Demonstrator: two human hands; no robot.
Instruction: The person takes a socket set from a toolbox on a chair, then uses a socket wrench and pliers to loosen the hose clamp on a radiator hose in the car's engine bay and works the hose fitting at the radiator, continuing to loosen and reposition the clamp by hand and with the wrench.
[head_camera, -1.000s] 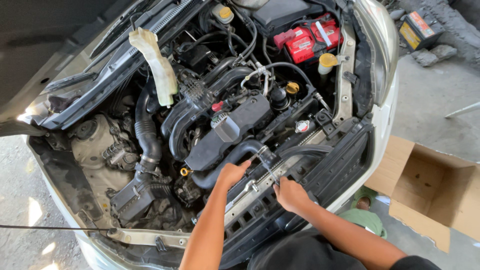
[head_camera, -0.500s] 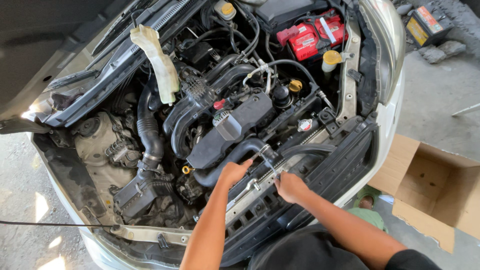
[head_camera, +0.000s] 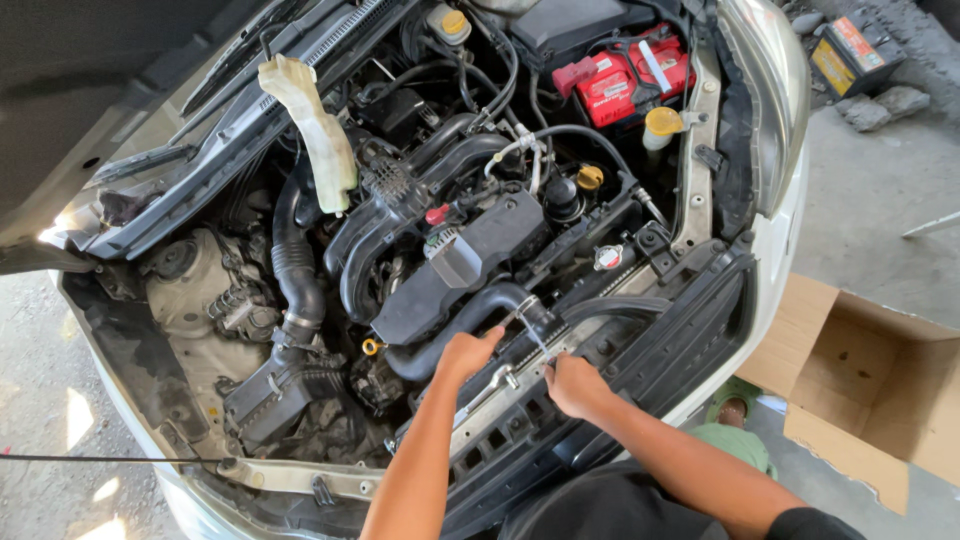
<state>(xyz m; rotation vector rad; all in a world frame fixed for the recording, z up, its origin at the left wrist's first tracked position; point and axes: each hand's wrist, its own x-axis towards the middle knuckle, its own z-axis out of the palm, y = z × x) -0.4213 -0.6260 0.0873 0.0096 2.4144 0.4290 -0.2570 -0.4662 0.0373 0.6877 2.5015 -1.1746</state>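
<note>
I look down into an open car engine bay. My left hand grips the thick black radiator hose where it bends toward the front of the bay. My right hand is closed around a thin metal tool. The tool's shaft points up at the hose clamp on the hose end. A silver ratchet wrench lies on the radiator support between my two hands.
A red-topped battery sits at the back right and a white coolant bottle at the back left. A black engine cover fills the middle. An open cardboard box stands on the concrete floor at the right.
My right hand has shifted slightly along the radiator support, still holding the tool at the clamp. My left hand stays on the hose.
</note>
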